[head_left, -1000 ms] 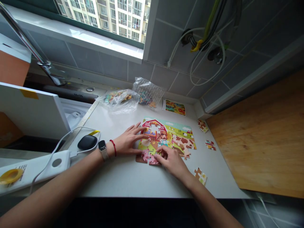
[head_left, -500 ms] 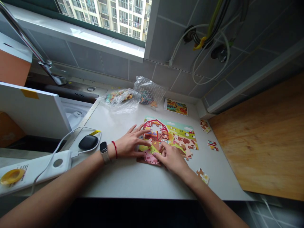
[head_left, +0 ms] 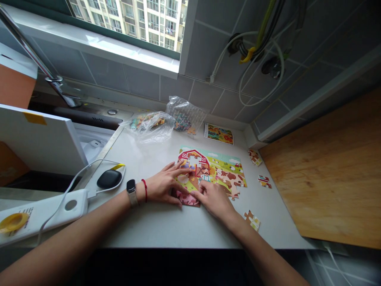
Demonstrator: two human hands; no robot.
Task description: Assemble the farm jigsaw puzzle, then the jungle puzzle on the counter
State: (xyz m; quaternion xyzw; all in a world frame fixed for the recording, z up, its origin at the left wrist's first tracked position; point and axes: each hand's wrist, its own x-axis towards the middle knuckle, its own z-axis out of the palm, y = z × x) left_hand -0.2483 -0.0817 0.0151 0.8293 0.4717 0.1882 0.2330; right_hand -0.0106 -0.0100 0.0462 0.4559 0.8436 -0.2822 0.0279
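Note:
A partly joined farm jigsaw puzzle (head_left: 229,177) lies on the counter, showing a red barn, a spotted cow and a pink pig. There is a gap in the barn, and its lower right edge is uneven. My left hand (head_left: 163,184) is open, its spread fingers resting over the puzzle's left side and its thumb at the lower left corner by the pig. At the front edge, my right hand (head_left: 216,200) is closed, with curled fingers and thumb against the puzzle beside the pig. Whatever lies under those fingertips is hidden.
Loose pieces lie to the right: one near the front (head_left: 252,220), one midway (head_left: 264,181) and some farther back (head_left: 254,157). Behind are plastic bags of pieces (head_left: 153,123) and a picture card (head_left: 218,133). A wooden board (head_left: 327,171) borders the right; a power strip (head_left: 59,216) lies left.
My left thumb has slid down off the pig to the puzzle's lower left corner, and the left fingers have shifted a little. The right hand stays nearly in place. The view has moved slightly.

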